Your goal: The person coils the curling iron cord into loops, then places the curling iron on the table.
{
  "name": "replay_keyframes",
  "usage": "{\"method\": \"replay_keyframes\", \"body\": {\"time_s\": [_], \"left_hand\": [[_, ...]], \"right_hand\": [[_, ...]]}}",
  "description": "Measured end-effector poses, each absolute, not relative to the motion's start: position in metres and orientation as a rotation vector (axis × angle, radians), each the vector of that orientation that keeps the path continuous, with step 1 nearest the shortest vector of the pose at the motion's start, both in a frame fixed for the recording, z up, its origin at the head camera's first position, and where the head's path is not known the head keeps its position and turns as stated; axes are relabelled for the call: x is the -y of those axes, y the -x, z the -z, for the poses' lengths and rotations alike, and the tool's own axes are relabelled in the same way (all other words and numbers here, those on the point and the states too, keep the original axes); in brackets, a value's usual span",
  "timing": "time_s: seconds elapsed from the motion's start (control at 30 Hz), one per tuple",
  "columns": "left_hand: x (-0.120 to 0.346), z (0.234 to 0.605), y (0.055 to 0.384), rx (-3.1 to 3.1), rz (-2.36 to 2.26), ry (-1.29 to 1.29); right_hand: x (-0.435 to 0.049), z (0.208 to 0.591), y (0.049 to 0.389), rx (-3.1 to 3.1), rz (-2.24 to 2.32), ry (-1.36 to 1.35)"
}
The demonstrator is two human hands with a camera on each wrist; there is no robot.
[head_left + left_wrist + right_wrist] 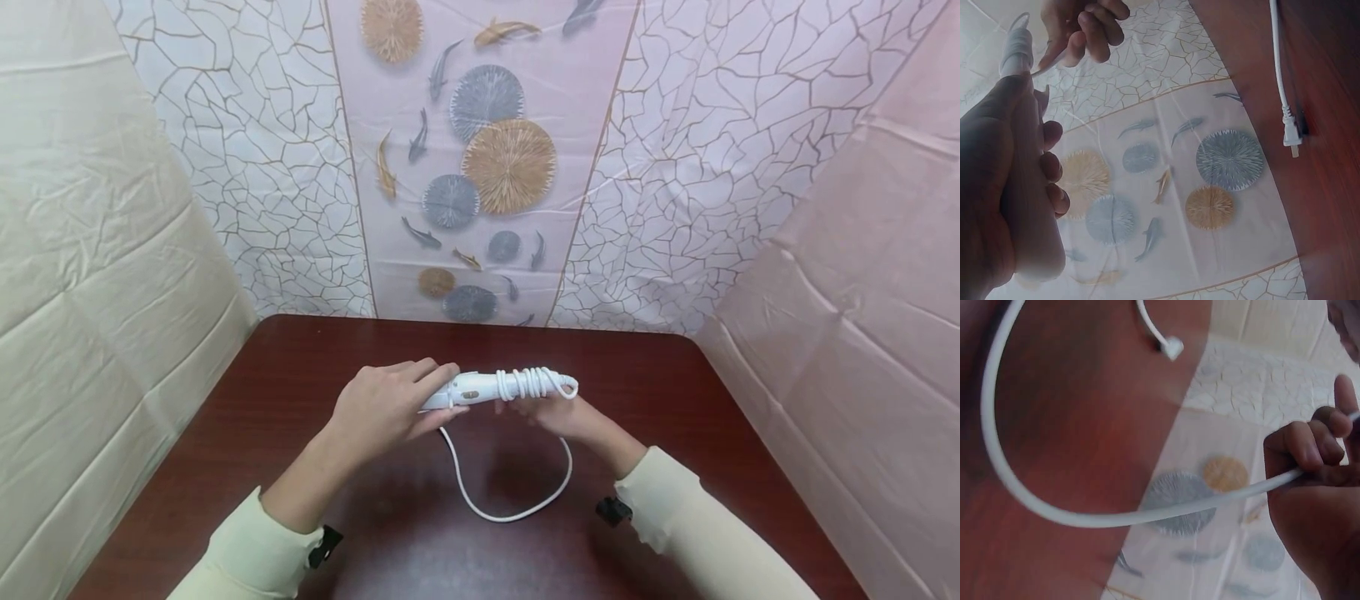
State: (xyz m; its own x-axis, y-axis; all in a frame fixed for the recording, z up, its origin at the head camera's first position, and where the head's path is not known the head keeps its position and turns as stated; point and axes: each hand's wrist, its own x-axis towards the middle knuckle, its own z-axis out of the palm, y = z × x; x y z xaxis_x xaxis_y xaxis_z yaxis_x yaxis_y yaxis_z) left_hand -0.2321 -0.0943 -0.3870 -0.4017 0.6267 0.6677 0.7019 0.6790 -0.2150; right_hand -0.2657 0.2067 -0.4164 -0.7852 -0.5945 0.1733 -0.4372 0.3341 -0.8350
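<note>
A white corded styling tool, apparently a hair straightener (480,387), is held level above the table, with a small brownish switch on its side. My left hand (382,404) grips its thicker end, fingers wrapped round the body in the left wrist view. Several turns of white power cord (531,383) circle the narrower end. Beneath that end is my right hand (562,417), partly hidden in the head view. In the right wrist view its curled fingers (1300,444) hold the cord, which hangs in a loose loop. The plug (1292,132) shows low over the tabletop.
The dark red-brown table (315,350) has rounded far corners. A patterned cloth (300,167) with fish and round motifs hangs behind it, and pale cloth walls (847,275) flank both sides. Black straps show at both cuffs.
</note>
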Motion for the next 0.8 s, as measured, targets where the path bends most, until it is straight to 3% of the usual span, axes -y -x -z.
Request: {"method": "replay_keyframes", "body": {"time_s": [0.3,0.8], "left_hand": [[0.097,0.39,0.234,2.185,0.14,0.946],[0.102,0.394,0.239,2.239,0.121,0.891]], "right_hand": [[-0.186,0.428,0.243,-2.892,1.183,1.055],[-0.17,0.417,0.207,-3.514,0.079,1.422]]}}
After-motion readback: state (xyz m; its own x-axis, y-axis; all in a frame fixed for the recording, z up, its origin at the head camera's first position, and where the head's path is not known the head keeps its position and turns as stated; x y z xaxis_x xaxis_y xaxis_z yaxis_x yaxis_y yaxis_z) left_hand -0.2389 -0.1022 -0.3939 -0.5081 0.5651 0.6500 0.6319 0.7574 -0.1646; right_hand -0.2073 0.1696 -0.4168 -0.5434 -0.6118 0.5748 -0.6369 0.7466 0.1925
